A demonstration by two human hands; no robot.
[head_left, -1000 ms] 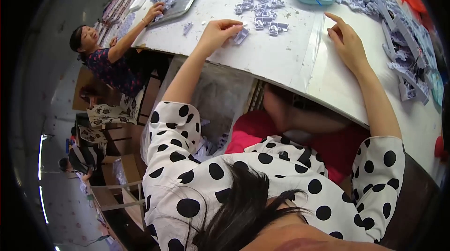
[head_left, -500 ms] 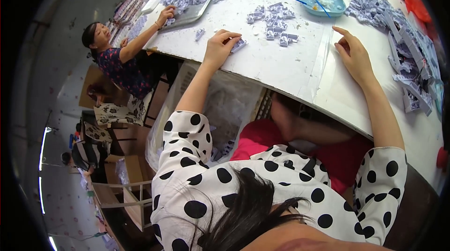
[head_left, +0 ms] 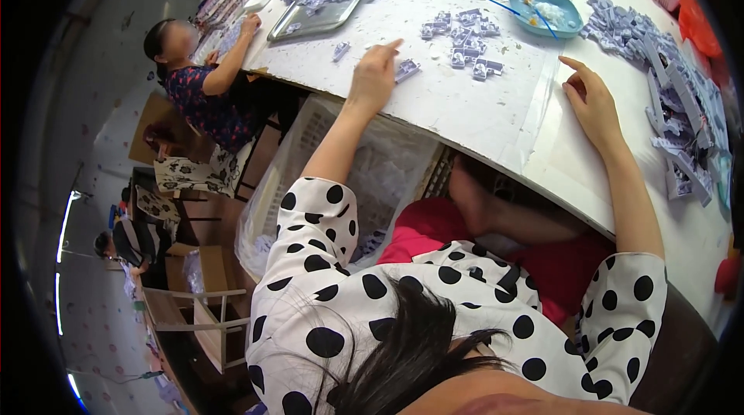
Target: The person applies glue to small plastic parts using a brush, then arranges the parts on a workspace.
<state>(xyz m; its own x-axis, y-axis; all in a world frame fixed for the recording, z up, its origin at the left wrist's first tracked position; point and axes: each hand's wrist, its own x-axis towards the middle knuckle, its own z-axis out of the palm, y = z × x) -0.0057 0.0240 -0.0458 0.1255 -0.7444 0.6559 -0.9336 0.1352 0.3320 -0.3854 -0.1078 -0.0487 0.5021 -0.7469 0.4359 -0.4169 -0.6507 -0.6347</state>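
Observation:
My left hand (head_left: pixel 373 76) is over the near edge of the white table (head_left: pixel 325 78), its index finger stretched out and nothing visible in its fingers. Right beside it lies a small pale-lilac plastic part (head_left: pixel 406 69); another loose part (head_left: pixel 341 51) is on its other side. Farther in, a cluster of similar lilac parts (head_left: pixel 467 37) is spread over the tabletop. My right hand (head_left: pixel 590 101) hovers or rests at the right, fingers loosely bent and apart, holding nothing. Beyond it stands a blue dish (head_left: pixel 518 3) with white material and two thin blue sticks.
Heaped lilac parts (head_left: pixel 620 24) and longer lilac pieces (head_left: pixel 678 113) lie at the right. A metal tray (head_left: pixel 329 24) with more parts is at the far left, near a seated co-worker (head_left: pixel 205 89). Below the table edge sits a plastic-lined basket (head_left: pixel 310 136).
My left hand has come off the small lilac part, which now lies beside it, and its index finger is extended. The co-worker's hand has moved away from the tray. My right hand is nearly unchanged.

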